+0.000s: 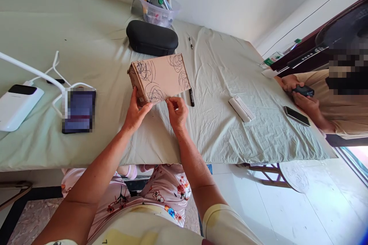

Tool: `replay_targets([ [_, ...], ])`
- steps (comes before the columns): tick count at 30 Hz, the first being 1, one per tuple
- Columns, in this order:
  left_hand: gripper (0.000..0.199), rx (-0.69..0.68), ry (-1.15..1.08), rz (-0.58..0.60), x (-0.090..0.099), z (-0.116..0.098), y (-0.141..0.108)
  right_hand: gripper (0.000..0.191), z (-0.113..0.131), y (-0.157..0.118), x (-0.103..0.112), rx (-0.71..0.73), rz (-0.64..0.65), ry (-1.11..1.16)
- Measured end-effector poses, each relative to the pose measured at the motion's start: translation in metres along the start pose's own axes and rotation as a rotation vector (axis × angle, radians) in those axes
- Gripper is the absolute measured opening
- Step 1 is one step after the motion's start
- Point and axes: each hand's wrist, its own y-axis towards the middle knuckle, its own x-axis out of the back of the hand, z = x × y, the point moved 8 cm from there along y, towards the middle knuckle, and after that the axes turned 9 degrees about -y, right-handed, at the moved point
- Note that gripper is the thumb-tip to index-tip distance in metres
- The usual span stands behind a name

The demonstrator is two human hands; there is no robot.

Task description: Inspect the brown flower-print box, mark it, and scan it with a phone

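Observation:
A brown cardboard box with black scribbled loops on its top lies tilted at an angle on the green cloth. My left hand grips its near left corner, thumb on the near edge and fingers against the left side. At the near edge, my right hand has its fingers pinched together by the box; whatever they hold is too small to name. A black marker lies just right of the box. Behind the box sits a black hard case.
On the left are a white power bank, cables and a phone. A basket stands at the back. A white object and another phone lie right, near another person's hands.

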Motion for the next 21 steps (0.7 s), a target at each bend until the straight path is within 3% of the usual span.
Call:
replay_targets([
  [6, 0.077, 0.096, -0.002, 0.014, 0.006, -0.004, 0.006, 0.019, -0.019, 0.012, 0.02, -0.03, -0.137, -0.054],
  [10, 0.076, 0.08, 0.036, 0.014, 0.008, -0.011, 0.007, 0.015, -0.026, 0.014, 0.033, -0.031, -0.225, -0.124],
  [14, 0.081, 0.099, 0.04, 0.002, 0.011, -0.011, 0.007, 0.033, -0.041, 0.015, 0.042, -0.092, -0.337, -0.084],
  [21, 0.079, 0.022, 0.071, -0.005, 0.017, -0.005, 0.009, 0.031, -0.051, 0.015, 0.028, -0.17, -0.285, 0.122],
])
